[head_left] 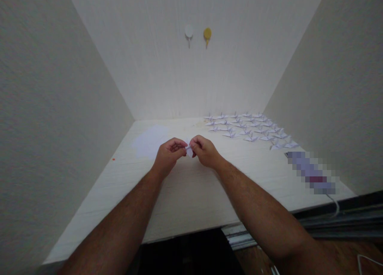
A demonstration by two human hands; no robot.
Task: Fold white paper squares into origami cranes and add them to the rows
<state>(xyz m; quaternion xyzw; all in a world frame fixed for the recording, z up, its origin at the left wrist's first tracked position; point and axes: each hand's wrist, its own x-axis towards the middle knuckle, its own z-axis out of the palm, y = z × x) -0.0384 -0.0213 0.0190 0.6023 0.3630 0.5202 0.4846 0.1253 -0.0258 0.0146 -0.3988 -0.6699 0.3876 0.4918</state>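
Note:
A small piece of folded white paper [189, 150] is held over the middle of the table between my two hands. My left hand [169, 154] pinches its left side between thumb and fingers. On the other side, my right hand [204, 150] grips it the same way, with the fingertips of both hands close together. The fingers cover much of the paper, so its exact folded shape is hard to make out. Left of my hands lie loose white paper sheets [149, 141]. Several folded paper cranes [230, 134] stand in rows at the back right.
The white table [191, 203] meets walls at the back and both sides. At the right lies a blurred-out, phone-like object [311, 173] with a white cable [336, 205]. A small orange bit [113, 159] is at the left edge. Two hooks, white [188, 31] and yellow [207, 33], are on the back wall.

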